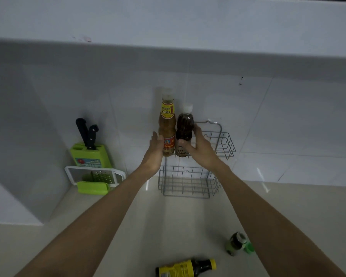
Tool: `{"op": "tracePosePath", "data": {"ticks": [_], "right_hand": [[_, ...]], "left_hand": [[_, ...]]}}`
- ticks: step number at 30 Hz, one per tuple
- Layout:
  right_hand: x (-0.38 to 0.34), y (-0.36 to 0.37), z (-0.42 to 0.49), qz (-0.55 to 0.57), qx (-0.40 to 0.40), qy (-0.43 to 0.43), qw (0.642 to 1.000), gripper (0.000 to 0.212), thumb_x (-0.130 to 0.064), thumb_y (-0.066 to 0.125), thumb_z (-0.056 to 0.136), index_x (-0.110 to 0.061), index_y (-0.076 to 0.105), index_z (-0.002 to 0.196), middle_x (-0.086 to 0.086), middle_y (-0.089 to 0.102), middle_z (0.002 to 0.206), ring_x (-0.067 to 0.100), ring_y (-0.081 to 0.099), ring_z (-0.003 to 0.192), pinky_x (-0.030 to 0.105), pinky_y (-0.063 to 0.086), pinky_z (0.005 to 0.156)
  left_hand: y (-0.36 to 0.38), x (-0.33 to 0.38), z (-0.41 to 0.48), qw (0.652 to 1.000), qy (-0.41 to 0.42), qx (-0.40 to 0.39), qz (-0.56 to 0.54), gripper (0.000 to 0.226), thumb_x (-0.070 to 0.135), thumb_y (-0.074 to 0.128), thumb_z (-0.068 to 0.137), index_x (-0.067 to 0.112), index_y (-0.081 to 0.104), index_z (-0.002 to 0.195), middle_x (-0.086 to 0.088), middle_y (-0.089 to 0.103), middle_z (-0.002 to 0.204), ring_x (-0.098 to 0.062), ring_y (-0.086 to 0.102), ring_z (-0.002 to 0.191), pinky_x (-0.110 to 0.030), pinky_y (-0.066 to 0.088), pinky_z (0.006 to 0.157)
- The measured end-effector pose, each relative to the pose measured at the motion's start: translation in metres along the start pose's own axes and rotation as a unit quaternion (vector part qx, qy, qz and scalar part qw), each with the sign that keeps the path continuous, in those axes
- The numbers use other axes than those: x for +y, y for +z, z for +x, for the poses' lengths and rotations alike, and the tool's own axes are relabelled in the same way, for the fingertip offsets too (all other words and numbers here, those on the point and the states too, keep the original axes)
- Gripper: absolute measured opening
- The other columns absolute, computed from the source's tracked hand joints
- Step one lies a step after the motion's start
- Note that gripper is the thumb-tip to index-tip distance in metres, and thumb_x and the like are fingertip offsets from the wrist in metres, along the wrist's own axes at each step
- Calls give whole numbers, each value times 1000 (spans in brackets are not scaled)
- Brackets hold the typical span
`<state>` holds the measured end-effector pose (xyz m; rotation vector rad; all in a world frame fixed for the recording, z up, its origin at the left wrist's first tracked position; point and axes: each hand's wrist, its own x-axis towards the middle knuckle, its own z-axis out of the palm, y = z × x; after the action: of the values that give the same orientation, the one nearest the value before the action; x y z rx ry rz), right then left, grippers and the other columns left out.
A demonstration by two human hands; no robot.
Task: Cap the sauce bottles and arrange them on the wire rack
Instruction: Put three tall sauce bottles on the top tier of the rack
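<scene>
Nearest the camera, a dark sauce bottle with a yellow label (185, 267) lies on its side on the pale counter (168, 226), yellow cap on, its base cut off by the bottom edge. Just right of it stands a small green-labelled bottle (237, 243), seen from above; a green cap (249, 249) sits against it, and whether that cap is on the neck or loose beside it is hard to tell.

Both forearms reach forward. Past them, the lower basket of the wire rack (185, 181) holds nothing visible. The upper basket (223, 143) carries two upright bottles at its left end, their feet hidden behind the front wires and the hands. The left hand (155, 148) is open, fingers spread, palm against the side of the tall orange sauce bottle (166, 124), not wrapped round it. The right hand (198, 145) is curled round the dark short bottle (184, 126), thumb in front, fingers behind. Both bottles show pale caps, blurred against the tiles.

Off to the left, a green knife block (90, 154) holds two black-handled knives (87, 133), blades buried in the slots. In front of it, a white-framed grater (95, 175) leans in a green stand (93, 187), its lower part hidden.
</scene>
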<state>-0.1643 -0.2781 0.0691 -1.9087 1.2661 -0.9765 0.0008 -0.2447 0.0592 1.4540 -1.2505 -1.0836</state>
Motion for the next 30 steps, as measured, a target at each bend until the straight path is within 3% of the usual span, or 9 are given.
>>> {"op": "tracePosePath", "data": {"ticks": [3, 5, 7, 10, 13, 17, 23, 27, 30], "right_hand": [[12, 17, -50, 12, 159, -56, 986, 50, -21, 58, 94, -15, 38, 139, 5, 53, 135, 15, 51, 124, 30, 42, 104], [38, 26, -97, -9, 73, -34, 997, 38, -10, 59, 90, -17, 50, 127, 1, 61, 121, 13, 58, 113, 33, 49, 99], [73, 34, -146, -69, -134, 31, 988, 41, -11, 60, 86, -20, 53, 126, -2, 59, 127, 14, 55, 119, 35, 45, 103], [122, 44, -204, -224, -360, 90, 901, 58, -26, 65, 85, -21, 44, 138, 0, 45, 142, 20, 39, 132, 30, 31, 106], [152, 51, -240, -317, -388, 96, 860, 59, -31, 71, 81, -17, 46, 133, 7, 46, 133, 28, 45, 120, 34, 37, 94], [160, 55, -246, -345, -350, 120, 863, 29, -20, 62, 87, -13, 56, 114, 11, 53, 118, 32, 52, 111, 37, 43, 84], [148, 38, -230, -44, -268, 247, 930, 27, -19, 79, 74, -17, 58, 91, 4, 58, 91, 19, 57, 84, 29, 48, 69], [123, 47, -229, 213, -155, 351, 899, 38, -18, 76, 80, 0, 53, 104, 24, 66, 97, 29, 67, 85, 38, 56, 74], [110, 62, -230, 300, -109, 329, 889, 26, -16, 66, 89, -9, 53, 111, 15, 65, 110, 31, 67, 95, 43, 55, 82]], "left_hand": [[7, -16, -26, 993, 1, 99, 59, 67, 34, 45, 99, 14, 12, 153, -6, 19, 161, -22, 22, 147, -33, 19, 119], [12, -40, -50, 990, -3, 109, 95, 56, 18, 54, 95, 10, 31, 146, -10, 35, 152, -24, 35, 139, -28, 27, 113], [19, -72, -77, 989, -24, 54, 137, 43, 9, 56, 92, 11, 49, 135, -9, 46, 144, -22, 43, 133, -18, 28, 104], [26, -114, -113, 983, -66, -35, 168, 30, 8, 53, 93, 13, 63, 121, -5, 53, 137, -19, 49, 128, -9, 29, 92], [29, -143, -133, 968, -126, -111, 188, 30, 12, 49, 95, 17, 63, 121, -3, 53, 140, -18, 48, 129, -15, 31, 94], [28, -159, -146, 954, -158, -147, 208, 31, 12, 50, 93, 19, 64, 120, -2, 53, 140, -18, 48, 129, -19, 33, 95], [23, -165, -149, 956, -175, -123, 202, 31, 12, 49, 92, 19, 64, 119, -1, 54, 137, -17, 52, 119, -20, 36, 87], [18, -168, -149, 962, -197, -83, 168, 31, 11, 49, 92, 20, 64, 117, -3, 55, 137, -19, 50, 125, -22, 36, 89], [17, -166, -147, 967, -202, -60, 147, 32, 11, 49, 91, 20, 64, 118, -4, 55, 137, -20, 50, 125, -23, 38, 91]]}}
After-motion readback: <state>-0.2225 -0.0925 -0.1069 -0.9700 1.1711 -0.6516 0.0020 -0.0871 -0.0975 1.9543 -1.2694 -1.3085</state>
